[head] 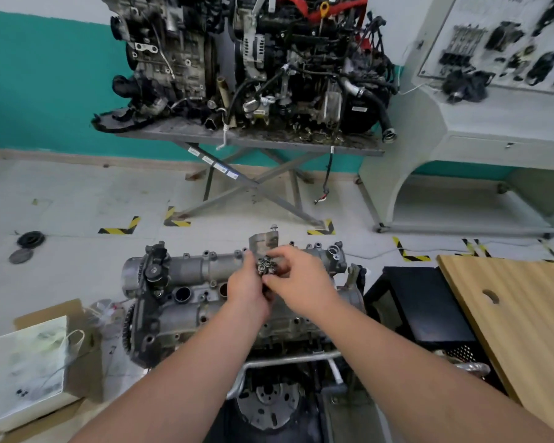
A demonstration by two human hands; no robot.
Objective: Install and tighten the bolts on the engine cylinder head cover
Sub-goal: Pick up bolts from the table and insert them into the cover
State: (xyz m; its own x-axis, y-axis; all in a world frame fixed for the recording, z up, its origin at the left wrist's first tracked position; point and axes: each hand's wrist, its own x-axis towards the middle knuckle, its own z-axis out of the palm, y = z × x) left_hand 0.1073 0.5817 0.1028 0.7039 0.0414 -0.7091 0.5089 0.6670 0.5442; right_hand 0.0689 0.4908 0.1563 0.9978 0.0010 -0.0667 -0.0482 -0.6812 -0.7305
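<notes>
The grey cylinder head cover (186,276) lies across the engine below me, with empty bolt holes along its far edge. My left hand (248,290) grips a bunch of several dark bolts (267,266) heads up, above the middle of the cover. My right hand (301,279) reaches into the bunch from the right and pinches one bolt with thumb and fingers. A single bolt (273,227) stands on a metal bracket (263,243) just behind the hands.
A wooden board (512,311) and a black box (429,308) stand to the right. A white bag (26,369) on cardboard lies at the left. Across the floor, a stand (256,145) carries a second engine (253,59); a grey display bench (480,129) is far right.
</notes>
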